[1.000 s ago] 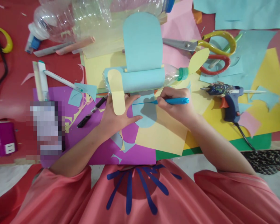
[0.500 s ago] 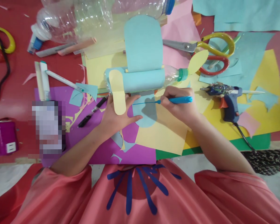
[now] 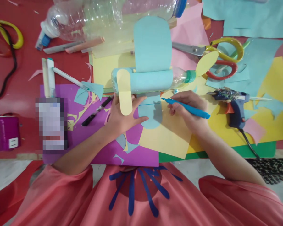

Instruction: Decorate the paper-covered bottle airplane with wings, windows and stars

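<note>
Far left of the paper-wrapped bottle (image 3: pixel 153 80), our view takes in the yellow handle (image 3: pixel 19 40) of some scissors, with a black cord (image 3: pixel 14 59) lying across it. Left of and below the bottle lies a phone (image 3: pixel 52 125), its screen blurred out; nearer the bottle we find a black marker (image 3: pixel 91 116) on purple paper (image 3: pixel 141 158). Our left hand (image 3: pixel 121 121) rests just below the bottle's left end, thumb and forefinger spread wide; we cannot tell what its other fingers touch, as they are partly hidden. A yellow strip (image 3: pixel 124 103) hangs from the bottle over the back of that hand. Below the bottle's middle we see a blue flap (image 3: pixel 149 116) crossed by a drawn line. Below the bottle's neck, our right hand (image 3: pixel 191 111) pinches a blue pen (image 3: pixel 191 109), its tip by the flap's right edge; we cannot tell whether it touches paper. Right of the bottle, beyond its green cap (image 3: pixel 191 76), are large scissors (image 3: pixel 196 50) and, lower, a glue gun (image 3: pixel 237 108).
</note>
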`<control>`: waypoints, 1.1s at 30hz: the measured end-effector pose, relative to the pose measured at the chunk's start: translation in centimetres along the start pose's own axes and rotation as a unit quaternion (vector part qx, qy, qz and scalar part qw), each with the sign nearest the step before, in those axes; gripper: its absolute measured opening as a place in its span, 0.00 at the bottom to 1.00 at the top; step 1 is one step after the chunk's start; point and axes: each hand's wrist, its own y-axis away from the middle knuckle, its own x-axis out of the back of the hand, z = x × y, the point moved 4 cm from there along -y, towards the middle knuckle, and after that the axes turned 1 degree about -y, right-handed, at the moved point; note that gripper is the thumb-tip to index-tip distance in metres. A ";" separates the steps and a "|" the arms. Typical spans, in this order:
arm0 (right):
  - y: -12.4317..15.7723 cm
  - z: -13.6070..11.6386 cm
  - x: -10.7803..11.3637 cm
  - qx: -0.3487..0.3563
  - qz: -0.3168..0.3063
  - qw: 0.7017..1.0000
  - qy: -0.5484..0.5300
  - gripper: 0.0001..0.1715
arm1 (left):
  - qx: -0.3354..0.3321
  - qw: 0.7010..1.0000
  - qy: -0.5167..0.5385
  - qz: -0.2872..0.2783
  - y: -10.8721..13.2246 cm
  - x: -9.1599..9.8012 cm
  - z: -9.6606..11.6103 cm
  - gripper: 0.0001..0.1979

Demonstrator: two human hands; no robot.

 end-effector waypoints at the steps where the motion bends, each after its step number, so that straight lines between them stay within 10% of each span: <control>1: 0.1 0.2 -0.1 -0.006 -0.003 1.000 0.003 0.10 | 0.001 1.000 -0.003 0.003 0.1 0.0 0.1 0.32; 33: -0.2 0.5 -0.3 -0.023 -0.017 0.993 0.110 0.03 | -0.040 0.998 -0.008 0.040 0.3 0.0 0.2 0.31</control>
